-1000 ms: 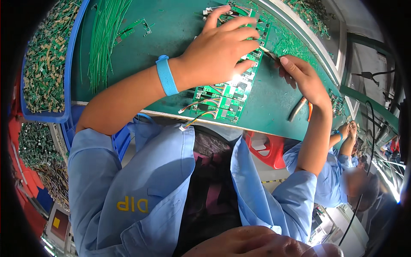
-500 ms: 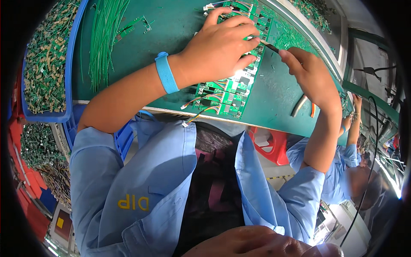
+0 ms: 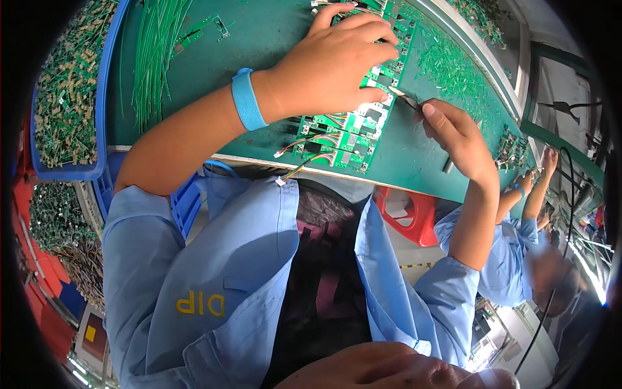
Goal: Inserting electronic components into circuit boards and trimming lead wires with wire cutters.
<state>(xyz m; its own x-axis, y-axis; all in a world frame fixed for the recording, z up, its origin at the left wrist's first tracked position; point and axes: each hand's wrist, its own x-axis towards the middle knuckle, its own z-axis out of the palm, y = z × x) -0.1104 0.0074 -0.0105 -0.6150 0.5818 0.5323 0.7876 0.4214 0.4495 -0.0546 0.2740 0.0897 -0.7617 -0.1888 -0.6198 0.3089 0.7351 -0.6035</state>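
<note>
A green circuit board panel (image 3: 359,148) lies on the green work surface, with rows of components and short multicoloured wires ending in small white plugs (image 3: 280,181). My left hand (image 3: 340,61) rests across the panel with fingers spread, hiding much of its middle. In my right hand (image 3: 457,133) is a slim dark-handled tool (image 3: 409,102) with a pale pointed tip, pinched between thumb and fingers. Its tip is over the panel's right edge, close to my left thumb. What exact kind of tool it is, I cannot make out.
Left of me, a blue bin (image 3: 102,123) holds a heap of small green and tan pieces. Thin green strips (image 3: 155,68) and a board scrap (image 3: 194,40) lie beside it. Green offcuts (image 3: 447,68) litter the far right. A red stool (image 3: 421,223) and a co-worker (image 3: 495,259) are at right.
My right hand and the tool have moved nearer to me along the panel's right edge. My left hand stays spread on the panel, its fingers slightly shifted.
</note>
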